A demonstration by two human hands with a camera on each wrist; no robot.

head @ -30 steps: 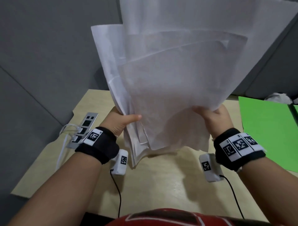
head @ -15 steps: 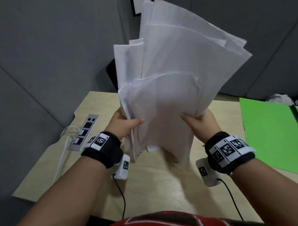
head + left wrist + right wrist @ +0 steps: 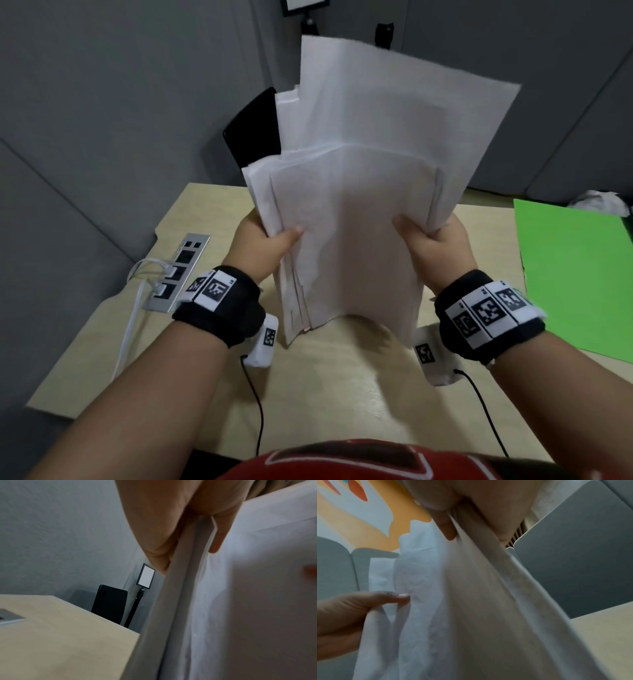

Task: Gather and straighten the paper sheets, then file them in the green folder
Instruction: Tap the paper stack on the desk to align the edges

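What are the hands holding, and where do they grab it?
Both hold the paper sheets upright: left hand pinches the left edge, right hand the right edge.

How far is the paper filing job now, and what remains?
Gathered: all the paper sheets are off the table, upright between the left hand and right hand. In hand: straightening, since the top edges are uneven. Left: squaring them and filing in the green folder, which lies apart on the right.

the light is dim and even, without glare. the paper sheets (image 3: 359,205) throw a soft shadow on the table (image 3: 325,394). the head view bends at its edges. both wrist views are blurred and out of focus near the fingers (image 3: 217,539).
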